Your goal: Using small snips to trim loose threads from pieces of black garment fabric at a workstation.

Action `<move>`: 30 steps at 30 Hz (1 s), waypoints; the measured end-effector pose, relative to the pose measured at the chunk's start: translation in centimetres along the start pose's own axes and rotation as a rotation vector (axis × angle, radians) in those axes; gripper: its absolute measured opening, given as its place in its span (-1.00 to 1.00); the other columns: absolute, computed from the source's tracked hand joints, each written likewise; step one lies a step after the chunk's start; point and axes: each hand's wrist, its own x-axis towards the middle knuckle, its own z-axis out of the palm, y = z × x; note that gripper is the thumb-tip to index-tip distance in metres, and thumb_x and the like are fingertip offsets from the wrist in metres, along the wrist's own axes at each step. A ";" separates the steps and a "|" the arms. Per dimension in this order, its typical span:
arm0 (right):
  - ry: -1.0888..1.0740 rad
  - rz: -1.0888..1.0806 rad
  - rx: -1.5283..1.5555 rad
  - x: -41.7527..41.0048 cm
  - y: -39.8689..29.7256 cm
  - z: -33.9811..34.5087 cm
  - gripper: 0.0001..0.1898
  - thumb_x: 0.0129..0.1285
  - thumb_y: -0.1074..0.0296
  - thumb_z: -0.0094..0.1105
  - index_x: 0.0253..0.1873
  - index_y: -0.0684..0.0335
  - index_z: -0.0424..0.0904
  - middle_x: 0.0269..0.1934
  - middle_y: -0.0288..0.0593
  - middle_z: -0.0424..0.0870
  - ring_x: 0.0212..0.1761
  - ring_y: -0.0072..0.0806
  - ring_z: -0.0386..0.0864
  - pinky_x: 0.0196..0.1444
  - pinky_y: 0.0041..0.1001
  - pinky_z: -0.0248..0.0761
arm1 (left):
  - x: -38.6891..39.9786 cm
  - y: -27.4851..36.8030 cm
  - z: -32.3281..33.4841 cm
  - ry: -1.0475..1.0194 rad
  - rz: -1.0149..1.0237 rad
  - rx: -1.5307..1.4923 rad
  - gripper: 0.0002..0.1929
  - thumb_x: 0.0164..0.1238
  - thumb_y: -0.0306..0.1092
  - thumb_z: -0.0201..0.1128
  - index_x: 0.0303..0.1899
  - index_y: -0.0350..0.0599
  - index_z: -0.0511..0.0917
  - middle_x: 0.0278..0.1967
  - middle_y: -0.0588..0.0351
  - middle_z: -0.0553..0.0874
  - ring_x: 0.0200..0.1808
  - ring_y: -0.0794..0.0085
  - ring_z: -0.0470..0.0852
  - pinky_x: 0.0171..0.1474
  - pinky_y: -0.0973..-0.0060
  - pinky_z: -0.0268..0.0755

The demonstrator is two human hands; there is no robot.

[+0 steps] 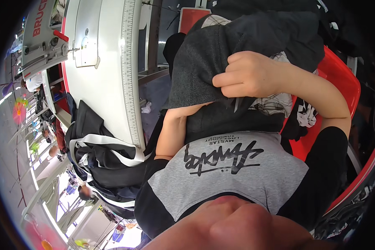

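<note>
A dark grey woven garment [200, 62] lies bunched over my lap, with pale checked cloth [273, 104] showing at its folds. My right hand [250, 75] rests on it from the right, fingers curled and closed on the grey fabric. From the left, my left forearm [172, 131] runs in under the garment's lower edge. The cloth covers my left hand, so its fingers are hidden. A small narrow strip [236, 104] hangs just below my right hand.
To the left stands a Bruce sewing machine [43, 40] on a white table [106, 78] with a ruler scale [129, 78] along its edge. Dark garments with white bands [109, 162] are heaped at the table's near end. A red chair [340, 81] is beneath me.
</note>
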 end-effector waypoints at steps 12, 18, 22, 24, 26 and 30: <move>-0.014 0.057 -0.116 -1.6 0.8 -2.9 -0.81 -0.03 0.42 0.19 -0.24 0.22 0.53 -0.08 -0.21 0.59 -0.50 -0.43 0.41 -0.43 -0.46 0.29 | 0.4 1.1 0.1 -0.252 0.058 -0.784 -0.85 0.31 -0.51 0.26 -0.13 -0.23 0.52 -0.46 0.22 0.54 -0.45 0.54 0.48 -0.38 0.56 0.35; 0.079 0.110 0.006 -0.5 0.0 0.1 -0.72 -0.07 0.45 0.14 -0.16 0.21 0.56 -0.04 -0.03 0.62 -0.42 -0.21 0.50 -0.39 -0.27 0.34 | -1.2 4.1 -0.8 -0.333 0.043 -0.386 -0.75 0.30 -0.29 0.34 -0.10 -0.25 0.64 -0.23 0.18 0.69 -0.19 0.56 0.62 -0.11 0.61 0.49; 0.004 0.129 -0.017 1.7 -0.7 0.1 -0.63 -0.25 0.44 0.19 -0.18 0.20 0.62 -0.15 -0.13 0.62 -0.48 -0.30 0.49 -0.45 -0.37 0.34 | -2.8 5.4 -1.3 -0.451 -0.042 -0.537 -0.51 0.19 -0.24 0.42 0.11 -0.26 0.54 0.06 0.12 0.62 0.09 0.48 0.53 0.17 0.53 0.36; -0.044 0.124 0.046 2.9 -1.4 0.2 -0.59 -0.32 0.49 0.21 -0.19 0.22 0.61 -0.19 -0.14 0.59 -0.48 -0.30 0.49 -0.46 -0.37 0.32 | -1.7 2.4 0.2 -0.398 0.236 -0.587 -0.51 0.16 -0.17 0.44 0.06 -0.27 0.58 -0.04 0.16 0.66 0.02 0.52 0.55 0.12 0.55 0.35; -0.045 0.126 0.101 4.1 -2.1 -0.1 -0.57 -0.36 0.55 0.21 -0.20 0.23 0.62 -0.21 -0.15 0.58 -0.47 -0.29 0.50 -0.45 -0.37 0.32 | 0.1 -0.4 0.8 -0.439 0.160 -0.560 -0.62 0.15 -0.21 0.45 -0.05 -0.19 0.63 -0.12 0.22 0.67 -0.09 0.57 0.56 -0.04 0.58 0.38; -0.070 0.078 0.108 4.9 -2.7 -1.0 -0.58 -0.35 0.59 0.19 -0.21 0.23 0.63 -0.24 -0.16 0.58 -0.45 -0.29 0.51 -0.44 -0.39 0.31 | -1.2 0.4 0.5 -0.520 0.167 -0.753 -0.71 0.19 -0.27 0.43 -0.09 -0.11 0.61 -0.19 0.30 0.66 -0.17 0.61 0.55 -0.17 0.61 0.37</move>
